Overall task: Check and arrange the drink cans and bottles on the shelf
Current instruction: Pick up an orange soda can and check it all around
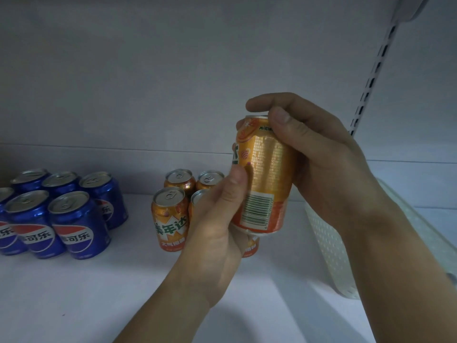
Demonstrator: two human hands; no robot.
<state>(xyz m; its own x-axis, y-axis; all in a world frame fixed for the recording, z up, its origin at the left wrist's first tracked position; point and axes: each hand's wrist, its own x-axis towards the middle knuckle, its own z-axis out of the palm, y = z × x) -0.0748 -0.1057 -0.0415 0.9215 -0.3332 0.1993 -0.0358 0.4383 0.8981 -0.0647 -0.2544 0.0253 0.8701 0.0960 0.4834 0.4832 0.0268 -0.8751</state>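
A person's right hand (311,154) grips an orange aluminium Mirinda soda can (264,174) from its upper right, thumb pressed over the top rim and the other fingers curled behind and across the lid. The left hand (217,219) supports the same can from the lower left, thumb flat on the side wall just left of the barcode label and the remaining fingers hidden behind the base. The can is held upright, tilted slightly, in the air above the white shelf board (99,293), with the barcode and fine print turned toward the camera, which suggests the checking step is in hand for this can.

Directly behind and below it stands a cluster of matching orange cans (170,216), upright with labels facing front; at least four are visible, one partly hidden by the left hand. Well apart at the left stands a tight block of blue Pepsi cans (71,224), also upright and front-facing. A white perforated plastic basket (329,243) sits at the right, behind the right forearm; its contents cannot be seen.

Both groups appear already sorted by brand. What seems left is to finish the inspection and set the held can down with the orange group. No bottles are in view.
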